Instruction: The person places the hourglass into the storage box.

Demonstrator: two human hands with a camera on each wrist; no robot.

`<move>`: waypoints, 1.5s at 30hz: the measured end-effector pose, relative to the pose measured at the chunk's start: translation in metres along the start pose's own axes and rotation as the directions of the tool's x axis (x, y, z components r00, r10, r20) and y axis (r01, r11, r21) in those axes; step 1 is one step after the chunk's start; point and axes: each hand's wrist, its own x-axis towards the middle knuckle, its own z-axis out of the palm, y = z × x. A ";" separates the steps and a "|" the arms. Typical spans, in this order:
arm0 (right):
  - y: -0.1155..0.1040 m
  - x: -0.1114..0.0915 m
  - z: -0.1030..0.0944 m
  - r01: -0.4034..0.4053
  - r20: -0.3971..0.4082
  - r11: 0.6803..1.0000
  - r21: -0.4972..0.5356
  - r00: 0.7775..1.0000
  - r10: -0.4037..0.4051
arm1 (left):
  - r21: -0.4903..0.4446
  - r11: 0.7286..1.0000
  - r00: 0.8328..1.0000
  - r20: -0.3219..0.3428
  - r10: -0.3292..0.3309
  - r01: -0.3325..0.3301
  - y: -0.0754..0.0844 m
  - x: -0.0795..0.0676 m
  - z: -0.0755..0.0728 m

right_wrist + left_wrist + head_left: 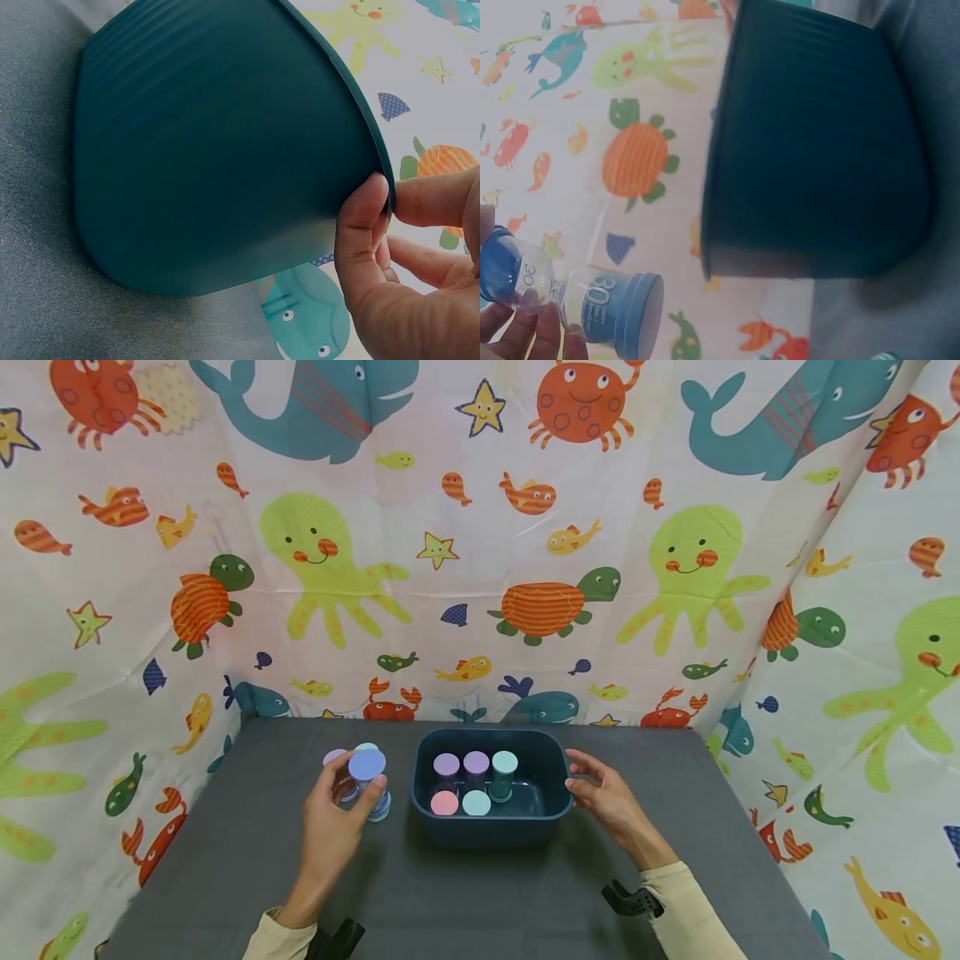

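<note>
My left hand (pixel 330 831) holds a blue-capped sand timer (pixel 367 766) left of the dark blue plastic bin (pixel 491 835). In the left wrist view, this hourglass-shaped timer (pixel 600 311) has a clear waist and "30" printed on it, with the fingers (pixel 525 334) round it. My right hand (pixel 611 802) pinches the bin's right rim between thumb and finger, which the right wrist view shows closely on the bin wall (pixel 217 150). Inside the bin, several sand timers stand toward the left, among them a purple-capped one (pixel 476 762), a pink-capped one (pixel 444 802) and a green one (pixel 504 777).
Behind my left hand stand a purple-capped timer (pixel 334 757) and a mint-capped one (pixel 366 747), both partly hidden. The bin rests on a grey table (pixel 480 902). A curtain (pixel 465 660) printed with sea animals hangs behind and at both sides.
</note>
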 end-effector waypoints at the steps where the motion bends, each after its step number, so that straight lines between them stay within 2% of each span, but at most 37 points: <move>1: 0.000 0.000 0.000 0.000 -0.001 1.000 -0.002 1.000 0.000 | 0.007 1.000 1.000 0.015 -0.002 0.002 0.003 0.001 0.001; 9: 0.000 0.000 -0.001 0.004 0.001 1.000 -0.011 1.000 -0.004 | -0.065 0.998 0.989 0.144 -0.019 0.028 0.025 0.009 0.016; 18: -0.001 -0.002 0.000 -0.001 -0.004 1.000 -0.019 1.000 0.001 | -0.106 0.994 0.966 0.259 0.021 0.006 0.043 0.007 0.041; 26: -0.001 -0.001 0.000 -0.008 0.000 1.000 -0.023 1.000 0.008 | -0.164 0.986 0.943 0.329 0.040 0.015 0.040 0.008 0.064; 36: -0.001 -0.001 -0.001 -0.003 0.008 1.000 -0.018 1.000 0.003 | -0.204 0.977 0.938 0.345 0.011 0.064 0.027 0.022 0.096; 39: -0.001 -0.001 -0.001 -0.007 0.007 1.000 -0.016 1.000 0.007 | -0.219 0.972 0.930 0.367 0.001 0.086 0.024 0.024 0.104; 45: 0.000 -0.001 -0.002 -0.004 0.007 1.000 -0.012 1.000 0.004 | -0.240 0.967 0.913 0.408 0.019 0.087 0.025 0.025 0.118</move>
